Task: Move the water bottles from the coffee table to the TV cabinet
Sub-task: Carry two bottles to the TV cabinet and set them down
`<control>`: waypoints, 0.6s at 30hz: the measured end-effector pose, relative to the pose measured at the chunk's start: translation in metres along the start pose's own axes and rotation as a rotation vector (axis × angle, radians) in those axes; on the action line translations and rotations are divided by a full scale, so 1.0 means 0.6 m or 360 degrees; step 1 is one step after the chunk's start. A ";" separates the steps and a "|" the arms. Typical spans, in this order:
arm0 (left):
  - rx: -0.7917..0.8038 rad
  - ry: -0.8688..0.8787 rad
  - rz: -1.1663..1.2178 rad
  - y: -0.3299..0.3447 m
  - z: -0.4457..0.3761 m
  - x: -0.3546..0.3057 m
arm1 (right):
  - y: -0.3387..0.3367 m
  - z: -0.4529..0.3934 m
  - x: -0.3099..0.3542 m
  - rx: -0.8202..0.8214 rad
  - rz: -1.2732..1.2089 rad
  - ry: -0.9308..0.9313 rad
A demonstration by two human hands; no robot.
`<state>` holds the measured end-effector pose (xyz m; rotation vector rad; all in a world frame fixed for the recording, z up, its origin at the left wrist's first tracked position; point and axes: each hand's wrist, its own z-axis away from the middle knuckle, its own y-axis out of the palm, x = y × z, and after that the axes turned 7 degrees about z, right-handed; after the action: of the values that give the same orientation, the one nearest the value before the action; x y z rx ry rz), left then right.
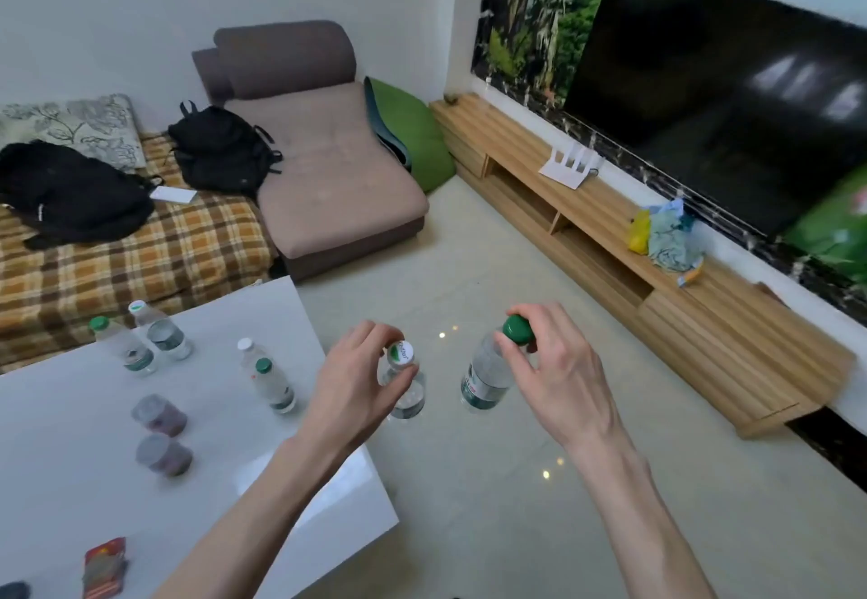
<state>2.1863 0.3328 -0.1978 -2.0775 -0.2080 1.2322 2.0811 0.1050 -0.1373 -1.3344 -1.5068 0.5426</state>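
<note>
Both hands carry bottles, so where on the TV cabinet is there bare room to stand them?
The TV cabinet top is bare at the near end, past the cloth pile, and between that pile and the white router. Around the pile it is crowded.

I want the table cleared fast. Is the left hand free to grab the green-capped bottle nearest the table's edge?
Probably not yet: the left hand already grips a white-capped bottle by its neck. The green-capped bottle stands unblocked on the coffee table, beside that hand.
</note>
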 end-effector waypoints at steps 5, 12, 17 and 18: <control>-0.0146 0.0089 -0.0006 0.041 -0.085 -0.092 | -0.081 -0.038 -0.082 0.0005 0.0048 -0.0045; -0.0153 0.0274 -0.0063 0.071 -0.205 -0.191 | -0.185 -0.113 -0.170 -0.0026 0.0064 -0.0107; -0.0130 0.0392 -0.0106 0.093 -0.308 -0.228 | -0.237 -0.190 -0.216 -0.0081 0.0069 -0.0148; -0.0142 0.0409 -0.0103 0.099 -0.328 -0.231 | -0.244 -0.206 -0.224 -0.0080 0.0081 -0.0162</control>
<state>2.2614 0.1286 -0.0786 -2.2637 -0.2127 0.9212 2.1057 -0.0946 -0.0178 -1.4055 -1.5818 0.6166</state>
